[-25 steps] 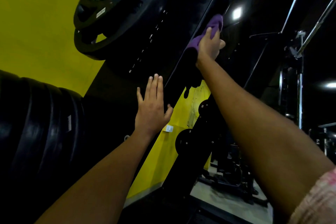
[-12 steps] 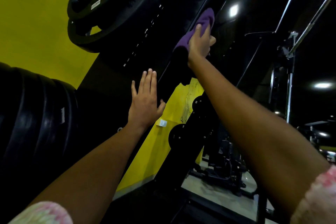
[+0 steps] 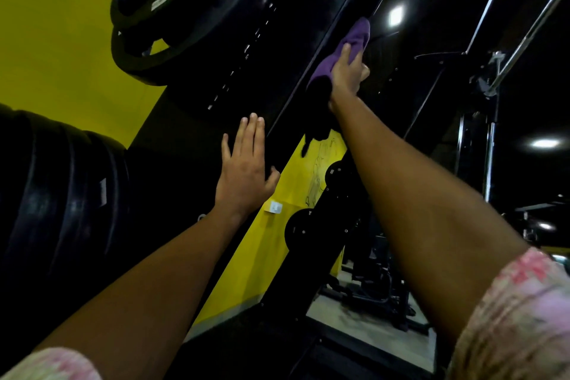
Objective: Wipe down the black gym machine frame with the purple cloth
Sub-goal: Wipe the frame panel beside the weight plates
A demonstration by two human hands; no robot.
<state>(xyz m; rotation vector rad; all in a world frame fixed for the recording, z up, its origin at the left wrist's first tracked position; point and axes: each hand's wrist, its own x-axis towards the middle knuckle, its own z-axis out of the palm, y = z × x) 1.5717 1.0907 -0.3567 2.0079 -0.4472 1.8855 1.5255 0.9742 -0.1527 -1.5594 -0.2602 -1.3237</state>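
Frame (image 3: 311, 49): cloth (image 3: 345, 49) under R hand (image 3: 347, 74); plates (image 3: 172, 18) adj.

Gym: weight plates (image 3: 172, 18), barbell (image 3: 530, 31)

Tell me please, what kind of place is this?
Most likely a gym. Black weight plates hang on a black machine frame, a steel bar sits at the upper right, and more exercise equipment stands on the floor behind.
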